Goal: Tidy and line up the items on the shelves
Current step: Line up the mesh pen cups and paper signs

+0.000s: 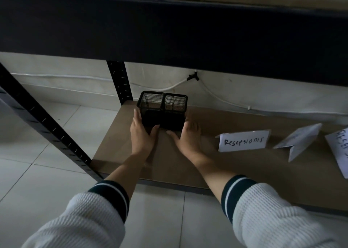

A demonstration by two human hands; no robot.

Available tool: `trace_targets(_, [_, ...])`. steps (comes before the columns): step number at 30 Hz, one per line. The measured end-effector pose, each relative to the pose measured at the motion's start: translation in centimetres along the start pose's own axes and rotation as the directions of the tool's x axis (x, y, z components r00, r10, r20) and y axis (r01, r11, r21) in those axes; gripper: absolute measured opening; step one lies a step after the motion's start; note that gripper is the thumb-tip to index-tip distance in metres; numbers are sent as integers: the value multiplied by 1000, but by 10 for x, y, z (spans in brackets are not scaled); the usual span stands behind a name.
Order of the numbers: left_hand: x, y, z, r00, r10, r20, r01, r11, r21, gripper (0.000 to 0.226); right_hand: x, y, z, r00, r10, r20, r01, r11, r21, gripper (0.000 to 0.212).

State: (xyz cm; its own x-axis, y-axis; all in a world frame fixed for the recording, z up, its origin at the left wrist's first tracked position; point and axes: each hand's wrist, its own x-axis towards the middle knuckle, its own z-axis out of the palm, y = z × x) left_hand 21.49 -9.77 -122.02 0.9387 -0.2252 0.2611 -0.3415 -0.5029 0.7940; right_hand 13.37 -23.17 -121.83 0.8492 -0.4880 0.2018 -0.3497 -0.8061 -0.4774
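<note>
Bare shelf board [169, 159] before the mesh holders [162, 112]; paper signs [243, 141] perhaps crowd the right.

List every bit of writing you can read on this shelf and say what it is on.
"Resepsionis": handwritten on the upright white card right of the mesh holders.
Folded card further right: faint marks, unreadable.
Card at the right edge: handwriting cut off and turned sideways, unreadable.
No text shows on the holders.

This looks like an office storeroom. A black slotted-steel shelving rack [117, 81] stands on pale floor tiles [37, 172]; on its bottom board, right of the post, sit mesh pen holders [162, 112] and a handwritten "Resepsionis" desk sign [243, 141].
</note>
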Motion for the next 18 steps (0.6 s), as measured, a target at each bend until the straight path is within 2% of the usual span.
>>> trace_targets(3, [-15,9,-5,996,-86,20,85,996,8,89,-14,0,-10,999,-19,48,16,997,70,99])
trace_targets(5, [-30,15,-8,991,-132,-2,132,991,11,86,-24,1,-17,988,-55,143,38,993,114,104])
trace_targets(8, [-57,29,-6,993,-95,-69,94,995,-18,75,-40,5,-33,929,-126,349,58,979,198,109])
trace_targets(10, [-78,42,-2,993,-64,-97,62,998,-22,63,-47,8,-52,904,-163,394,95,978,188,103])
trace_targets(12, [-96,60,3,998,-33,-61,33,999,-10,52,-51,9,-79,898,-215,383,150,970,193,93])
trace_targets(15, [-113,89,16,990,124,66,-121,992,-46,41,-48,22,-129,901,-296,316,267,955,133,80])
trace_targets(18, [-119,124,31,906,372,201,-362,928,-85,41,-40,57,-172,940,-270,211,275,961,3,70])
